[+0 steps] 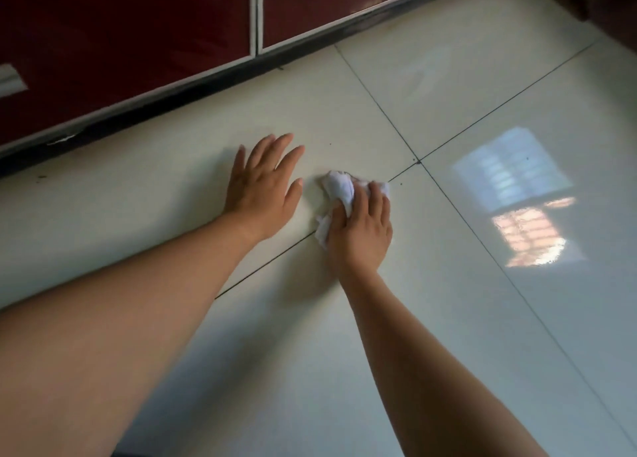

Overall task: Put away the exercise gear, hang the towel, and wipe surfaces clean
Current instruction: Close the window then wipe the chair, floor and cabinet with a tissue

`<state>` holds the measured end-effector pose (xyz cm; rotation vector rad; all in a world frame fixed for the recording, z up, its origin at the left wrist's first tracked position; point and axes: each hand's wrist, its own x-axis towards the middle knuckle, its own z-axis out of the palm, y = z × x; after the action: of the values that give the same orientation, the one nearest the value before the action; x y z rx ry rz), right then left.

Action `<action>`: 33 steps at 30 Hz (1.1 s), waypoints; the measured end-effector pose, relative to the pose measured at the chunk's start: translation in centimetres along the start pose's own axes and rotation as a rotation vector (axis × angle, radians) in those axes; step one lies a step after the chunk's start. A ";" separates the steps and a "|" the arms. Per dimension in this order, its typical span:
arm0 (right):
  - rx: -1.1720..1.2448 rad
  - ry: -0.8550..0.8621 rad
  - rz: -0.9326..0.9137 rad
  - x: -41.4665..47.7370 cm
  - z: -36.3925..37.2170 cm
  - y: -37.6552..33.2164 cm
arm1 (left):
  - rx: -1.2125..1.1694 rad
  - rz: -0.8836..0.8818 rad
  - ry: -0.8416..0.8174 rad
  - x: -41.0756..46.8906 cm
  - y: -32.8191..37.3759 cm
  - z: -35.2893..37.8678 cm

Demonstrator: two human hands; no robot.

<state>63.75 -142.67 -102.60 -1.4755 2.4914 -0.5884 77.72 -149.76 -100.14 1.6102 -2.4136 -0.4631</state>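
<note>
**A:** Entry one?
**B:** Left hand: palm down on the floor, fingers straight and spread wide, holding nothing.

**A:** Entry two?
**B:** Right hand: just beside the left hand, fingers curled over a cloth and pressing it to the floor.

**A:** The cloth itself?
**B:** White and crumpled. Most of it bunches out past the right hand's fingertips, and one corner sticks out on the thumb side. It lies in the gap between the two hands without touching the left one.

**A:** The floor?
**B:** Pale, glossy tiles. A dark grout line runs under the right hand and passes behind the left wrist. A few dark specks sit just beyond the right hand's fingers.

**A:** Anything else?
**B:** Dark red cabinet doors well beyond the left hand's fingertips, with a dark strip at their foot. A window reflection on the tiles out past the right hand's little-finger side.
</note>
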 end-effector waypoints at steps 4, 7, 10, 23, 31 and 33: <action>0.000 0.004 -0.167 0.5 -0.6 1.4 | 0.013 -0.063 -0.008 4.9 1.1 2.6; -0.022 0.017 -0.215 -0.2 -1.0 3.0 | 0.095 -0.076 0.008 5.1 0.8 4.0; -0.045 0.030 -0.056 2.9 -0.4 2.4 | 0.089 -0.081 0.029 5.1 1.0 4.1; -0.031 0.066 -0.135 7.8 0.0 2.5 | 0.066 -0.059 0.047 5.4 0.8 3.9; 0.022 0.094 -0.105 12.4 0.4 -0.2 | 0.054 -0.063 0.056 5.6 0.8 3.8; 0.039 0.039 -0.268 9.9 -0.1 1.2 | 0.052 -0.055 0.064 5.5 0.8 3.9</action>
<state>57.90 -150.80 -102.65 -1.8137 2.3117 -0.7112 73.59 -154.03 -103.46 1.6905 -2.3587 -0.3550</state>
